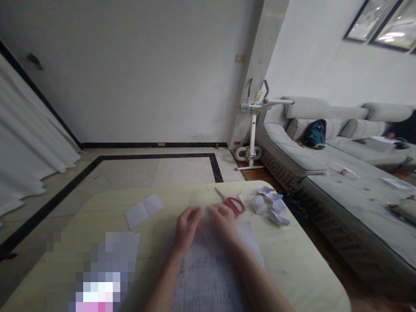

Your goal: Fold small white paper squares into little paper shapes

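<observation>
My left hand [187,225] and my right hand [225,222] rest side by side on the far edge of a large white sheet of paper [208,264] lying on the pale yellow table [292,260]. Both hands have fingers curled and pinched together on a small piece of paper [205,211] between them. Red-handled scissors [231,202] lie just beyond my right hand. A pile of small folded white paper pieces [271,204] sits to the right of the scissors.
A creased white sheet [143,210] lies to the left on the table. A pixelated patch [104,273] covers the near left. A grey sofa [341,173] with a blue bag [314,134] stands right. A white exercise machine [252,125] stands by the pillar.
</observation>
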A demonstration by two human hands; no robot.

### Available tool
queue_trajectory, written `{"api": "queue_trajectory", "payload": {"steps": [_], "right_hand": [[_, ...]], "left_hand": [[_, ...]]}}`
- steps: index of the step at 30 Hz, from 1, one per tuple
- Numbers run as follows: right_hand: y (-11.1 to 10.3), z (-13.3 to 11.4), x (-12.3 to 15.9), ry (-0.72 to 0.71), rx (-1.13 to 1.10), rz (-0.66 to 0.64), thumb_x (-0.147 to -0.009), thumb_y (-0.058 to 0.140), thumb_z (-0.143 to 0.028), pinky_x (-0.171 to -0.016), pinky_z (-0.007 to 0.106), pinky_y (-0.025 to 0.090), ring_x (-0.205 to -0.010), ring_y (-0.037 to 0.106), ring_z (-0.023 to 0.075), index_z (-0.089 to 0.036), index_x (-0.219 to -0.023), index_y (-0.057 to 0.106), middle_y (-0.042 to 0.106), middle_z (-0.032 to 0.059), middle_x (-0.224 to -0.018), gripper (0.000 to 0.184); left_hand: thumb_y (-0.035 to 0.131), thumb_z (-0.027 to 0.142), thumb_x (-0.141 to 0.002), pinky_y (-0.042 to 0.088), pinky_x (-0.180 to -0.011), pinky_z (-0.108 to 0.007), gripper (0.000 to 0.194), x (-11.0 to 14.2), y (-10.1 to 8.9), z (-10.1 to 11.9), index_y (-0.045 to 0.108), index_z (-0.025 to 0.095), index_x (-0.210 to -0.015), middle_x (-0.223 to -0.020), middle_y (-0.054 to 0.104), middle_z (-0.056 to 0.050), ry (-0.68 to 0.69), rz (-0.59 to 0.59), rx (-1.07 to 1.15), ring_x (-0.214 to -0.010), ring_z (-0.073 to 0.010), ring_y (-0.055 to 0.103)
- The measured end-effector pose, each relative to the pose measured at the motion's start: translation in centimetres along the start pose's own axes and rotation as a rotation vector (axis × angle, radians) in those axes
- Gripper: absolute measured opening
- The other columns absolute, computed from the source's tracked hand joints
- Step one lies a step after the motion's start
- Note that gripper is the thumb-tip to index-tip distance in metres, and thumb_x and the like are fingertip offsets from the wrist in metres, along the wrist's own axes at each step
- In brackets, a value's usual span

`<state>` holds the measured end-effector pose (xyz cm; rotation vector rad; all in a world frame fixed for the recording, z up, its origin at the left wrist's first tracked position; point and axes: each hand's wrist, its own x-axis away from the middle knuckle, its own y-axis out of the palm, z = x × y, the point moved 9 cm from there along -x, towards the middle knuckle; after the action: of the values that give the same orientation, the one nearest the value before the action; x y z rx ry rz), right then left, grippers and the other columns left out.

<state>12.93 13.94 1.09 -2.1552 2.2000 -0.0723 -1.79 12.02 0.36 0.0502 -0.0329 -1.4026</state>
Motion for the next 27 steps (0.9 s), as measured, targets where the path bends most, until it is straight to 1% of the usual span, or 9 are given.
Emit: {"api": "queue_trajectory", "payload": {"steps": [5, 8, 10, 12, 15, 17, 19, 23, 27], "right_hand": [[0.2, 0.1, 0.0, -0.004, -0.002, -0.035, -0.076, 0.058, -0.032, -0.055, 0.024, 0.04, -0.061, 0.055, 0.0162, -0.015, -0.066, 0.067, 0.063, 0.0024, -0.062, 0.022], [0.4, -0.5, 0.2, -0.04, 0.029, -0.056, -0.079, 0.056, -0.031, -0.056, 0.025, 0.04, -0.059, 0.055, 0.0161, -0.014, -0.064, 0.068, 0.063, 0.0026, -0.06, 0.026], [0.1, -1.0, 0.3, -0.073, 0.051, -0.017, -0.081, 0.056, -0.03, -0.059, 0.026, 0.043, -0.064, 0.058, 0.0175, -0.014, -0.067, 0.07, 0.066, 0.0037, -0.065, 0.025], [-0.2, -1.6, 0.4, -0.126, 0.058, 0.025, -0.081, 0.058, -0.03, -0.067, 0.028, 0.045, -0.072, 0.061, 0.0195, -0.015, -0.074, 0.073, 0.069, 0.0054, -0.073, 0.022], [0.0, -2.6, 0.7, -0.23, 0.056, 0.023, -0.081, 0.059, -0.029, -0.075, 0.031, 0.047, -0.081, 0.062, 0.0212, -0.018, -0.08, 0.074, 0.071, 0.0073, -0.083, 0.018], [0.3, -3.1, 1.0, -0.278, 0.066, 0.016, -0.08, 0.061, -0.026, -0.075, 0.032, 0.047, -0.081, 0.062, 0.0211, -0.018, -0.079, 0.074, 0.071, 0.0081, -0.084, 0.015], [0.6, -3.3, 1.2, -0.305, 0.089, 0.01, -0.079, 0.061, -0.024, -0.075, 0.032, 0.048, -0.08, 0.062, 0.0207, -0.018, -0.078, 0.074, 0.07, 0.0086, -0.085, 0.014], [1.1, -3.4, 1.4, -0.322, 0.126, -0.018, -0.08, 0.062, -0.025, -0.075, 0.031, 0.047, -0.084, 0.06, 0.0203, -0.019, -0.083, 0.074, 0.068, 0.0086, -0.089, 0.014], [1.2, -3.3, 1.4, -0.332, 0.125, -0.037, -0.079, 0.064, -0.028, -0.074, 0.031, 0.047, -0.086, 0.06, 0.0203, -0.019, -0.085, 0.074, 0.067, 0.0083, -0.091, 0.014]], "left_hand": [[0.064, 0.043, -0.076, 0.034, -0.043, -0.019, 0.029, -0.1, 0.1, 0.0, 0.06, 0.016, -0.065, -0.045, 0.048, 0.005, 0.032, -0.01, -0.061, -0.043, -0.0093, 0.045], [0.064, 0.042, -0.076, 0.036, -0.043, -0.018, 0.026, -0.2, -0.3, -0.2, 0.061, 0.016, -0.072, -0.049, 0.05, 0.005, 0.054, 0.037, -0.038, -0.043, -0.0093, 0.046], [0.065, 0.041, -0.075, 0.038, -0.043, -0.018, 0.025, 0.0, -0.8, -0.1, 0.06, 0.017, -0.078, -0.054, 0.054, 0.005, 0.079, 0.102, -0.003, -0.044, -0.0093, 0.048], [0.066, 0.042, -0.074, 0.042, -0.046, -0.019, 0.026, 0.2, -0.9, 0.1, 0.058, 0.017, -0.078, -0.059, 0.058, 0.003, 0.095, 0.127, 0.008, -0.048, -0.0104, 0.053], [0.065, 0.043, -0.076, 0.049, -0.056, -0.023, 0.027, 0.4, -0.1, 0.4, 0.061, 0.017, -0.081, -0.071, 0.066, -0.002, 0.098, 0.075, -0.004, -0.061, -0.0154, 0.063], [0.064, 0.043, -0.077, 0.052, -0.065, -0.026, 0.028, 0.5, 0.3, 0.4, 0.063, 0.017, -0.089, -0.083, 0.07, -0.005, 0.101, 0.054, -0.003, -0.073, -0.0186, 0.067], [0.064, 0.042, -0.077, 0.053, -0.071, -0.028, 0.03, 0.5, 0.3, 0.4, 0.063, 0.017, -0.094, -0.091, 0.07, -0.007, 0.109, 0.066, 0.008, -0.082, -0.0202, 0.067], [0.063, 0.04, -0.078, 0.052, -0.074, -0.029, 0.027, 0.3, 0.0, 0.4, 0.064, 0.017, -0.091, -0.09, 0.069, -0.006, 0.113, 0.086, 0.036, -0.084, -0.0202, 0.066], [0.063, 0.038, -0.078, 0.051, -0.076, -0.028, 0.025, 0.3, -0.2, 1.0, 0.064, 0.016, -0.091, -0.089, 0.069, -0.005, 0.113, 0.081, 0.029, -0.085, -0.0197, 0.065]]}}
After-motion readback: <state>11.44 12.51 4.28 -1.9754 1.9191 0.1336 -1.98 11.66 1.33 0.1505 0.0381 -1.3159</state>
